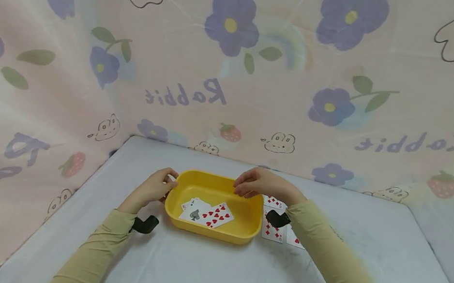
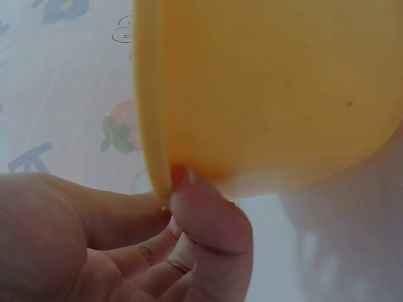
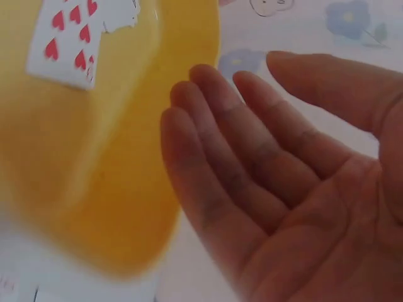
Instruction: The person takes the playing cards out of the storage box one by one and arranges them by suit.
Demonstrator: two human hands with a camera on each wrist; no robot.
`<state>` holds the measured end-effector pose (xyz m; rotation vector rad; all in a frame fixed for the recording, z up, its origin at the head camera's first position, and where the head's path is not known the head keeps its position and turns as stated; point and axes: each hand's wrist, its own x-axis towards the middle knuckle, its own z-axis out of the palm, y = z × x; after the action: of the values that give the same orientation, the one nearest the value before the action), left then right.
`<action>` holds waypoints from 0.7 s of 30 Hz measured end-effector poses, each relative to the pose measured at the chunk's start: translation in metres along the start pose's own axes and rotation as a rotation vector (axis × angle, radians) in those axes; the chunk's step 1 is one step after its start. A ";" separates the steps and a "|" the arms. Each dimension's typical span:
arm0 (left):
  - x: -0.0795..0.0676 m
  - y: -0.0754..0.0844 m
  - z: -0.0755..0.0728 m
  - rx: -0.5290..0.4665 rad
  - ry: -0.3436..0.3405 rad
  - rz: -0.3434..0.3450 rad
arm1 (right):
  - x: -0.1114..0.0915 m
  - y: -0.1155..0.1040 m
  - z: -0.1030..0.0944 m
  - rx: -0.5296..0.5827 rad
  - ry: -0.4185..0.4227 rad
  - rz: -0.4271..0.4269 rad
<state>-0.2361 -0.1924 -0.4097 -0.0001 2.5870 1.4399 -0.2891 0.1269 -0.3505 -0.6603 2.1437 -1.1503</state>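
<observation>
Yellow tub (image 1: 243,212) is on the counter (image 1: 189,273), with a hand at each end. The left hand (image 1: 156,186) has its left rim toward the far corner: in the left wrist view the fingers (image 2: 211,220) are closed down to a pinch, one tip lapped over the wall and another digit meeting the rim's edge. The right hand (image 1: 263,184) is up by the far right part of the rim, palm bare, fingers gently bent with the thumb well apart, so it's got hold of nothing. In the right wrist view those fingertips overlap the tub's wall, but honestly I can't tell if they're touching it or just in front of it.

Stuff you can't see well: the left fingertips are mostly behind the rim from the head view, the tub runs out of frame in both wrist views, and its near corner is pretty blurry in the right one. Over to the right of the tub are some diamond cards (image 1: 273,232) lying on the counter, partly covered by the right hand, the black wrist piece (image 1: 278,218) and the sleeve (image 1: 332,260).

As for what's in the tub: a loose little pile on the floor of it, left of middle. A heart card (image 1: 220,215) overlaps the right side of a card with one big spade (image 1: 195,214), and at least one more white corner pokes out behind.
</observation>
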 end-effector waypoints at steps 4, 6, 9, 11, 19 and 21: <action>0.001 0.002 0.001 0.006 0.006 0.006 | 0.029 0.000 0.009 -0.011 -0.046 -0.015; 0.001 0.003 0.001 0.009 0.004 0.012 | 0.040 0.002 0.013 -0.018 -0.067 -0.009; 0.001 0.004 0.001 0.008 0.001 0.017 | 0.053 0.002 0.020 -0.052 -0.108 0.008; 0.002 0.005 0.001 0.004 0.000 0.014 | 0.060 0.003 0.025 -0.076 -0.133 0.020; 0.001 0.001 0.002 0.001 0.004 -0.010 | 0.063 0.007 0.040 -0.204 -0.229 0.086; 0.001 0.000 0.001 -0.001 0.007 -0.007 | 0.062 0.007 0.041 -0.205 -0.245 0.094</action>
<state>-0.2372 -0.1912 -0.4103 -0.0150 2.5896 1.4410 -0.3033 0.0664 -0.3921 -0.7412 2.0725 -0.7636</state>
